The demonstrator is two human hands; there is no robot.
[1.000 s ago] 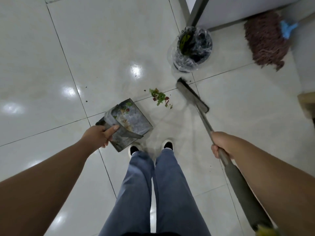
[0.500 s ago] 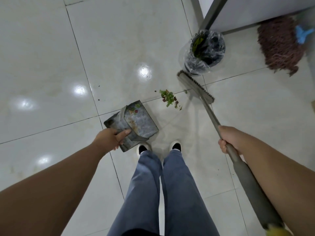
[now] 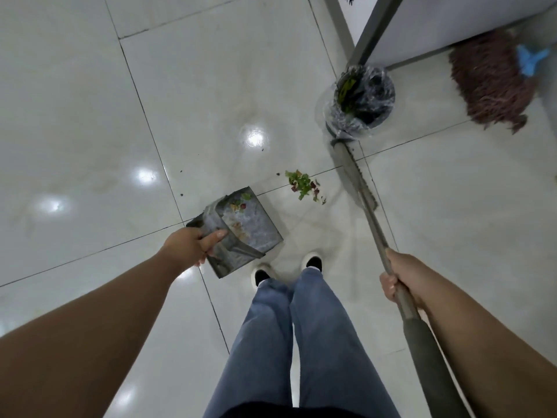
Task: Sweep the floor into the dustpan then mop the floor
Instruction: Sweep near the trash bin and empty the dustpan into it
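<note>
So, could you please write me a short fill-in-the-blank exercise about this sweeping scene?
1. The left hand grips the metal ____.
2. The right hand holds the handle of the ____.
3. The green and red scraps lie on the floor between the dustpan and the broom ____.
4. The brown ____ rests near the lined bin.

Missing words: dustpan; broom; head; mop

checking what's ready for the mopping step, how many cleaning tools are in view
3. The broom is in the right hand, head near the bin. The dustpan is in the left hand. The mop lies at the top right by the wall.
</note>
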